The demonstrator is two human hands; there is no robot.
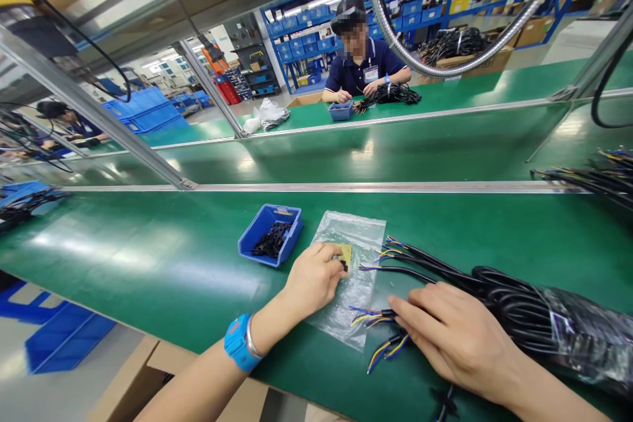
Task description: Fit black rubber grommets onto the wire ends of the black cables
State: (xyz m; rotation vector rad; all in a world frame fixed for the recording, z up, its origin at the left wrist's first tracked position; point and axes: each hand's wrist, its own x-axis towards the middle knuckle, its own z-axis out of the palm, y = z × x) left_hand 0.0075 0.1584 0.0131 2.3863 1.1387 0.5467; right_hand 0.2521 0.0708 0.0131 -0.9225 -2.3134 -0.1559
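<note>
My left hand (316, 277) has its fingers closed at a small yellow piece (349, 256) with a dark part by the fingertips, over a clear plastic bag (356, 227) on the green table. My right hand (450, 330) has its fingers pressed together on the end of a black cable, whose blue, yellow and white wires (370, 316) point left. Beyond that hand lies a bundle of black cables (514, 303), wrapped in clear film at the right. A blue bin (243, 252) holding small black parts stands left of the bag.
A metal rail (316, 188) crosses behind the bin. Across the bench a person (366, 66) works beside a small blue bin (341, 111) and cables. More cables (603, 178) lie at the far right. A metal hose (430, 69) hangs overhead.
</note>
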